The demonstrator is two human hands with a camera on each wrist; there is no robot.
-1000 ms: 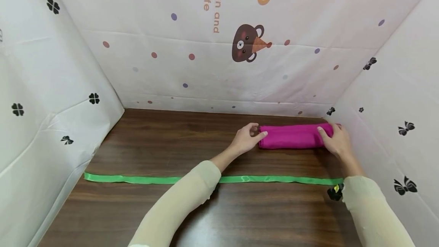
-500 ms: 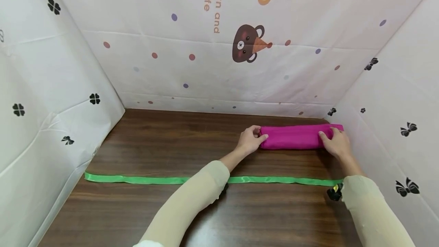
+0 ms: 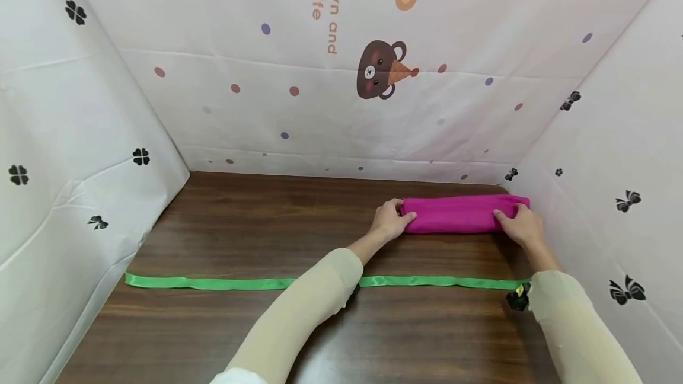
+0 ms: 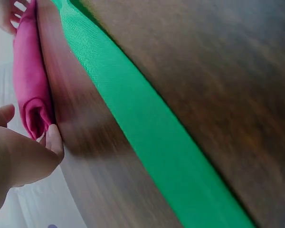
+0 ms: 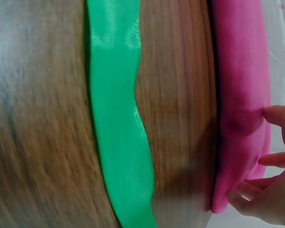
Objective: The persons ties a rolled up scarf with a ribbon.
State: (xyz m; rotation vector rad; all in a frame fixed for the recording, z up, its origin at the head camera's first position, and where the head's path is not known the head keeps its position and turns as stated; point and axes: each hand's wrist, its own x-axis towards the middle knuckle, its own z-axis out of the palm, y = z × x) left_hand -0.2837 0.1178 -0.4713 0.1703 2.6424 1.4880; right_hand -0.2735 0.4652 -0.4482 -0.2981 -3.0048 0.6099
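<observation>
A rolled magenta cloth (image 3: 453, 214) lies lengthwise near the back right of the dark wooden table. At its left end my left hand (image 3: 388, 220) grips the roll, thumb on the near face and fingers behind. The left wrist view shows the open spiral of the rolled cloth (image 4: 37, 116) between the thumb and fingers of that hand (image 4: 26, 154). My right hand (image 3: 523, 227) holds the other end, its thumb pressing the front. In the right wrist view, fingertips of the right hand (image 5: 270, 190) touch the cloth (image 5: 240, 90) near its tapered end.
A long green ribbon (image 3: 208, 283) stretches across the wooden table (image 3: 251, 230), passing under the left forearm. A small black object (image 3: 519, 297) with a yellow spot is at the right cuff. Printed white sheets (image 3: 299, 111) enclose the back and sides.
My left hand has shifted slightly right and closed in on the roll's left end. At the right end, more cloth shows beyond the right hand's fingers. The ribbon stays put.
</observation>
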